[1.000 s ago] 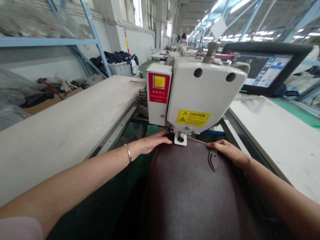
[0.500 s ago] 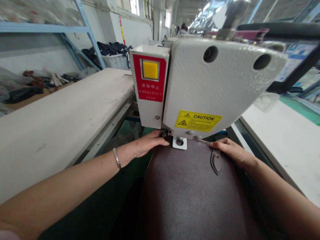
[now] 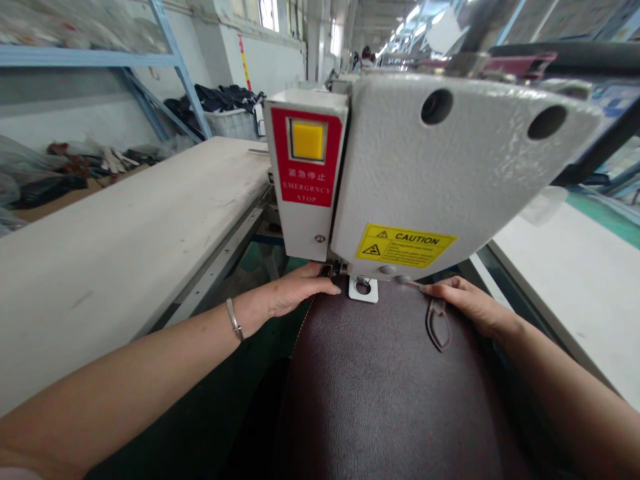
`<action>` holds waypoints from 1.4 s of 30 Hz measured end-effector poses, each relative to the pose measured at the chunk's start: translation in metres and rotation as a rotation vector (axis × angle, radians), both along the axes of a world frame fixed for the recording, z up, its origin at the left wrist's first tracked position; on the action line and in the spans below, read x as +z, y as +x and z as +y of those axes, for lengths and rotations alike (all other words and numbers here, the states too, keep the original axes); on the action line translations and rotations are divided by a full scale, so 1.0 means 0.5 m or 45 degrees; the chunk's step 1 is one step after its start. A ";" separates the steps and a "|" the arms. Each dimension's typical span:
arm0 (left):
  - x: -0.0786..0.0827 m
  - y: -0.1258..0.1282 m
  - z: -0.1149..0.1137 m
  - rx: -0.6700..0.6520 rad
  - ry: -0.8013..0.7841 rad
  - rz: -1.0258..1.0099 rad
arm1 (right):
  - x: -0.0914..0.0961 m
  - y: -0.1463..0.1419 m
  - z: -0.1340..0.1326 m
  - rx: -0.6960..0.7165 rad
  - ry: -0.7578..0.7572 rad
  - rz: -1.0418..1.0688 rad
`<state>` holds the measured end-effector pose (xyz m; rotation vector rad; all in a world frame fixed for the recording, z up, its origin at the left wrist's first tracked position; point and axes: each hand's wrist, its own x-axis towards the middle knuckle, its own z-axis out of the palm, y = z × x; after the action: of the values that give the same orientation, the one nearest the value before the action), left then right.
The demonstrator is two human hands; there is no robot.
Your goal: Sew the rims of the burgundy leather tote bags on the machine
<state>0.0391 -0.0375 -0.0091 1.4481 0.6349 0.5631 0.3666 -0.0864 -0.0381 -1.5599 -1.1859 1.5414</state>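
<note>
A dark brown leather piece [image 3: 380, 387] hangs toward me from under the head of a grey sewing machine [image 3: 450, 173]. My left hand [image 3: 295, 292] is closed on its upper left edge, thumb on top and fingers hidden beneath. At the upper right edge, my right hand [image 3: 465, 303] pinches the leather close to a stitched loop tab [image 3: 438, 325]. Between the hands, a small white metal presser plate [image 3: 363, 289] with a round hole rests on the leather. Whatever lies under the machine head is hidden.
A yellow emergency stop button [image 3: 307, 140] is on the box left of the machine head. Pale tabletops flank me, one at the left [image 3: 125, 247] and one at the right [image 3: 565, 267]. Behind stand a blue shelf frame [image 3: 90, 57] and a bin of dark cloth [image 3: 230, 120].
The machine, the presser plate and the loop tab appear slightly further right, as my view has shifted a little. Both hands keep their grip on the leather.
</note>
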 end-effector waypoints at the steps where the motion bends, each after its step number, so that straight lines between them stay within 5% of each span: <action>1: -0.001 0.000 -0.001 -0.016 -0.003 0.001 | -0.002 0.001 0.000 -0.002 -0.001 0.002; 42: -0.023 0.003 0.010 0.071 -0.078 0.074 | -0.011 -0.007 -0.028 -0.093 -0.187 0.054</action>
<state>0.0408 -0.0328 -0.0208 1.3966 0.7346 0.5423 0.3631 -0.1005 -0.0438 -1.6372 -1.0003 1.6368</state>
